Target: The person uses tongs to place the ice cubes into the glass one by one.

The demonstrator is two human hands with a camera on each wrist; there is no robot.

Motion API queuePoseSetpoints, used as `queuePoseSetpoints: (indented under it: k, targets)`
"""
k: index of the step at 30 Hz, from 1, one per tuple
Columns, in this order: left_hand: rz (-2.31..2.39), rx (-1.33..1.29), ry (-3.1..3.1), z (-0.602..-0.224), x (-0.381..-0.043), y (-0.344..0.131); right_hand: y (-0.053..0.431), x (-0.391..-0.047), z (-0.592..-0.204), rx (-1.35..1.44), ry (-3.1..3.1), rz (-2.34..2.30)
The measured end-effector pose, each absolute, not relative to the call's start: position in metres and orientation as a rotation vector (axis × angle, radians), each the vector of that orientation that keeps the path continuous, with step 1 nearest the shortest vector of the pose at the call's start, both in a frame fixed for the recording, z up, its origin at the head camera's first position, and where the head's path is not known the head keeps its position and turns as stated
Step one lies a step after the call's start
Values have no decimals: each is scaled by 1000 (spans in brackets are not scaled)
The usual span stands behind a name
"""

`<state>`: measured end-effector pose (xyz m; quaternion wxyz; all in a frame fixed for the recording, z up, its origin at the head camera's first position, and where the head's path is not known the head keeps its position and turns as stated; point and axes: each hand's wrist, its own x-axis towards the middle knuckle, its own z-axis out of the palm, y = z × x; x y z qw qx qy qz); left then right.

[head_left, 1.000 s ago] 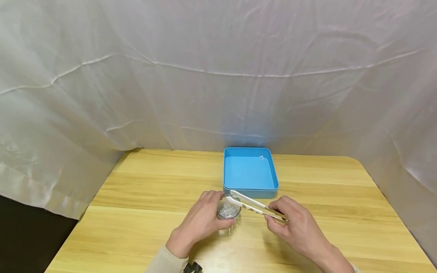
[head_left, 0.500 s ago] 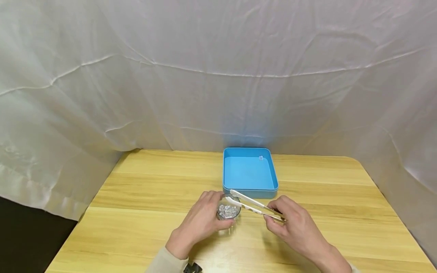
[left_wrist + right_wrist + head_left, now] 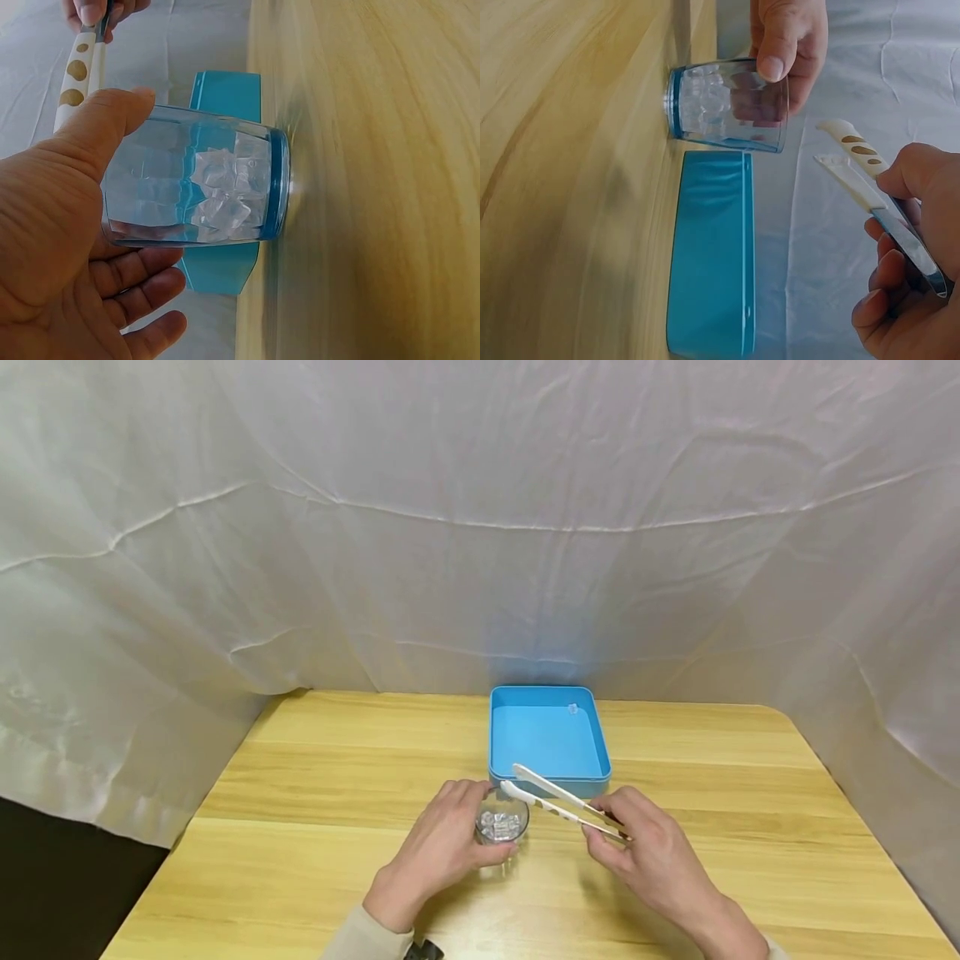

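Observation:
My left hand [image 3: 438, 839] holds a clear drinking glass [image 3: 146, 169], thumb on the near side and fingers round the far side. The glass stands upright on the table, and several clear ice cubes [image 3: 221, 180] lie in its lower part. My right hand [image 3: 656, 852] pinches metal tongs with white, brown-spotted tips [image 3: 851, 184] between thumb and fingers. The tongs' arms stand apart with nothing between them, just above the far rim of the glass in the head view. Behind the glass sits a blue tray [image 3: 540, 743], with one clear cube [image 3: 573, 708] in its far right corner.
The wooden table [image 3: 337, 777] spreads around the glass and tray. A pale curtain [image 3: 450, 593] hangs behind the table and along both sides. Near the left sleeve, a small black object [image 3: 423, 950] shows at the bottom edge.
The tongs' tips have moved up and slightly right, out from over the middle of the glass toward the tray. My left hand and the glass have stayed in place.

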<state>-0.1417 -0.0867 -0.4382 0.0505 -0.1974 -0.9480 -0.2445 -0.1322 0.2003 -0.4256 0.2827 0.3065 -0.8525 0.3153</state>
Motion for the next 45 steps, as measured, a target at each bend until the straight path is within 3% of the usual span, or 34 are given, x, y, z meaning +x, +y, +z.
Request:
queuePoseSetpoints:
  k: [45]
  targets:
    - [-769,-605,-2880,-439,-141,-84,215,-197,-440,474,-2402,490]
